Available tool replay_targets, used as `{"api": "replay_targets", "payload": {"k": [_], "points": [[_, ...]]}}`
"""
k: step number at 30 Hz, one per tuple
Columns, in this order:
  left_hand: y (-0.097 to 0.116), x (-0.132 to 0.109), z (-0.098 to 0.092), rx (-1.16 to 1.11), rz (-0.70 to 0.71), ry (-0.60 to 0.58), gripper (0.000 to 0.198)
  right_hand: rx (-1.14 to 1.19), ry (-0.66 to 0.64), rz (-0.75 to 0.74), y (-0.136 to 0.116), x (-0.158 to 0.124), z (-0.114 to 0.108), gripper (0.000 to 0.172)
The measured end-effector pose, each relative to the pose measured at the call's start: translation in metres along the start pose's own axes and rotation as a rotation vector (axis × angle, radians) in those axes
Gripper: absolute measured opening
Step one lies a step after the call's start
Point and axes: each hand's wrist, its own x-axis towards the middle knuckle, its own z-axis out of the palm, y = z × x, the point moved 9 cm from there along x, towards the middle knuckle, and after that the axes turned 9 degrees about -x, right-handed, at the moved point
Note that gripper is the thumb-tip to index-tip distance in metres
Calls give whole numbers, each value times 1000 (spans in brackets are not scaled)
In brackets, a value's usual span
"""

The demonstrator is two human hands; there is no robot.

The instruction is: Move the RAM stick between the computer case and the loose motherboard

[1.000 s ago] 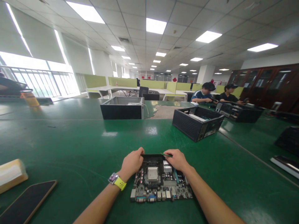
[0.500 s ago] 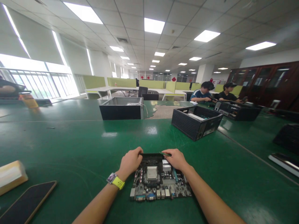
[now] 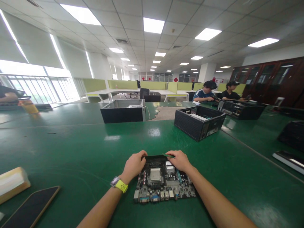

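A motherboard lies on the green tabletop in front of me, its ports towards me and a silver processor showing in the socket. Along its far edge runs a thin dark strip, apparently a memory stick, with a green end at the right. My left hand, below a yellow-banded watch, has its fingers curled on the strip's left end. At the other end, my right hand pinches the green part. The fingertips of both hands are partly hidden.
Two open computer cases, one grey and black, one black, stand farther back. A phone and a tissue pack lie at left. Two people sit at back right beside another case. An orange-labelled container stands far left.
The view has shifted slightly, so the board and both hands appear a little farther right. Both hands keep their grip at the board's far edge.
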Motion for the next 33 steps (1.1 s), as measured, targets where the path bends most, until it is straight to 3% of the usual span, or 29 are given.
{"api": "replay_targets", "payload": {"k": [33], "points": [[3,0,1,-104,105,52,17,47,-8,-16,-1,-1,1,24]]}}
